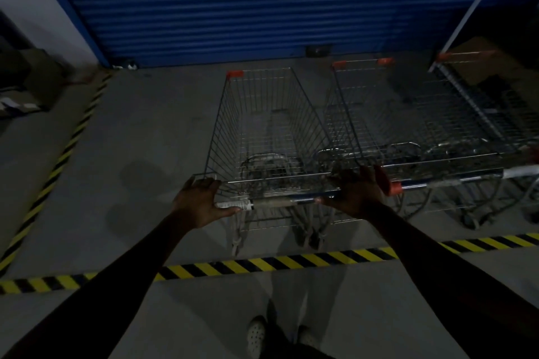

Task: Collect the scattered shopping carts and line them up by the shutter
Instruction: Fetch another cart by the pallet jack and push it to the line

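Note:
A wire shopping cart (pixel 262 125) with orange corner caps stands in front of me, its nose toward the blue roller shutter (pixel 233 3). My left hand (pixel 201 201) grips the left end of its handle bar (pixel 280 202), and my right hand (pixel 354 192) grips the right end. A second cart (pixel 408 114) stands right beside it, and a third cart (pixel 478 102) is further right. All three face the shutter in a row.
Yellow-black hazard tape (pixel 262 264) crosses the concrete floor behind the carts and runs up the left side (pixel 67 148). Dark boxes (pixel 32 81) sit at the left wall. A white-framed dark structure (pixel 495 9) stands at the right. My feet (pixel 256 335) are below.

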